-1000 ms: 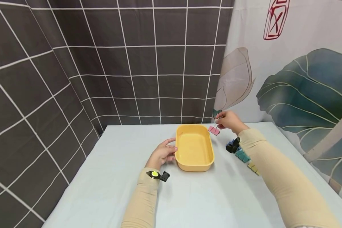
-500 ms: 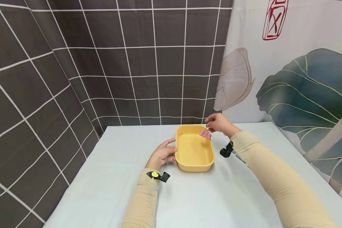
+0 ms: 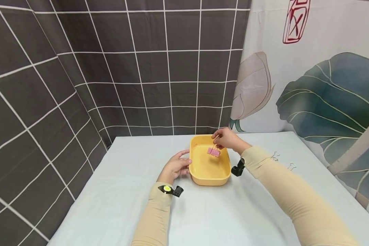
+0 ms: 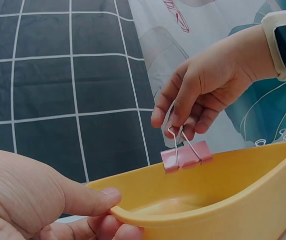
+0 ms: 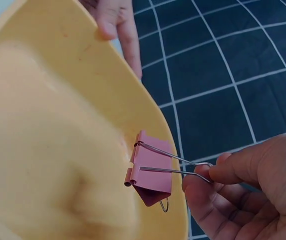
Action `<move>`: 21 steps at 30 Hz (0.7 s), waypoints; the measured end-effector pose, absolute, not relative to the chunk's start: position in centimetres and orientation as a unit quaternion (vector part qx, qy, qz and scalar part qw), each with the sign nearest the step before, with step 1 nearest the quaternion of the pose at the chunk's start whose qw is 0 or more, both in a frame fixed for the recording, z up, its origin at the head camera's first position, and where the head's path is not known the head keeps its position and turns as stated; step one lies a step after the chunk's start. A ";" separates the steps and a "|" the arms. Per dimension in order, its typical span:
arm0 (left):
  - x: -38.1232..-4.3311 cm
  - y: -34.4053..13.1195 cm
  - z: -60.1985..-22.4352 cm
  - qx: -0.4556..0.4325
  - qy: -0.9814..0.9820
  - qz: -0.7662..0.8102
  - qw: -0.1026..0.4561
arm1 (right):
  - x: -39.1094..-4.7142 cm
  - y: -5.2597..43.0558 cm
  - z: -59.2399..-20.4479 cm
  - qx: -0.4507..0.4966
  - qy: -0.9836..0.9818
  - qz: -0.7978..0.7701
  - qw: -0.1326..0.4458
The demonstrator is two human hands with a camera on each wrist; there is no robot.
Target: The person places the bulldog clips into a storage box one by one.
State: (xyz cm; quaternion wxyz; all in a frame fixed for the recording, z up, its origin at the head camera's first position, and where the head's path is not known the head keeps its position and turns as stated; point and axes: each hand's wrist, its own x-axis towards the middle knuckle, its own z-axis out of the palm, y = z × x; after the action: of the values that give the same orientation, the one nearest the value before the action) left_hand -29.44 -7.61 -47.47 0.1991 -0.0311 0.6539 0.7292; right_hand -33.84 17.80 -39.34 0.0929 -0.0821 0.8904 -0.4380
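Observation:
A pink binder clip [image 5: 152,170] hangs over the inside of a yellow plastic bin [image 3: 209,181], apart from its floor. My right hand [image 3: 229,139] pinches the clip by a wire handle between thumb and fingers, as the right wrist view shows closely. On the bin's left side my left hand [image 3: 176,164] grips the rim, with the thumb [image 4: 100,200] on the edge and the fingers against the outer wall. Only faint marks and a shadow show on the bin's inner surface.
Wire handles [image 3: 275,156] of other binder clips stick out beyond the right forearm, their bodies hidden by the sleeve [image 3: 283,181]. A white cloth covers the table [image 3: 110,205]. Behind it hangs a dark gridded curtain [image 3: 150,68], with a leaf-printed cloth at the right.
My right hand has carried the pink binder clip leftward, from beside the bin's right edge to over its inside. The left hand and the bin have stayed in place.

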 end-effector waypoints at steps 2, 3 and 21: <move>-29.4 -7.6 -47.5 -0.032 0.654 0.729 0.200 | -33.6 17.4 -39.5 -0.090 0.890 -0.435 0.098; -29.4 -7.6 -47.5 -0.032 0.654 0.729 0.199 | -33.5 17.2 -39.6 -0.093 0.890 -0.434 0.100; -29.4 -7.6 -47.4 -0.027 0.651 0.731 0.202 | -32.4 14.7 -41.8 -0.154 0.882 -0.428 0.126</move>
State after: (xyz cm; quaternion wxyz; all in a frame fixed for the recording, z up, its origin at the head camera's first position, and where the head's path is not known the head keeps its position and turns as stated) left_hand -29.41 -7.65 -47.42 0.2017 -0.0267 0.6513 0.7310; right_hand -32.44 14.69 -41.82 0.1259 -0.1544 0.8817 -0.4277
